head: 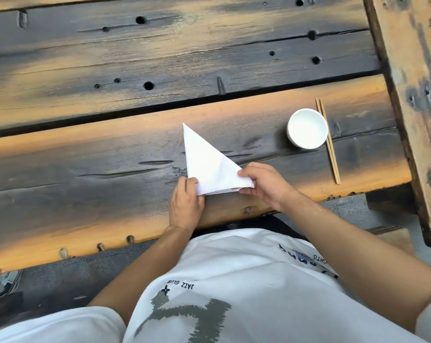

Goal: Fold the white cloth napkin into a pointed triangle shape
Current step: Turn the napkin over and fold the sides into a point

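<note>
The white cloth napkin (207, 162) lies folded as a narrow triangle on the dark wooden table (85, 169), its sharp tip pointing away from me and its short base near the table's front edge. My left hand (186, 203) pinches the near left corner of the base with thumb and fingers. My right hand (264, 184) grips the near right corner, fingers curled over the top layer and thumb under the edge. Several layers show along the base.
A white bowl (307, 128) stands to the right of the napkin, with a pair of wooden chopsticks (329, 144) lying just beyond it. A thick wooden beam (412, 95) runs along the right side. The table's front edge is close to my body.
</note>
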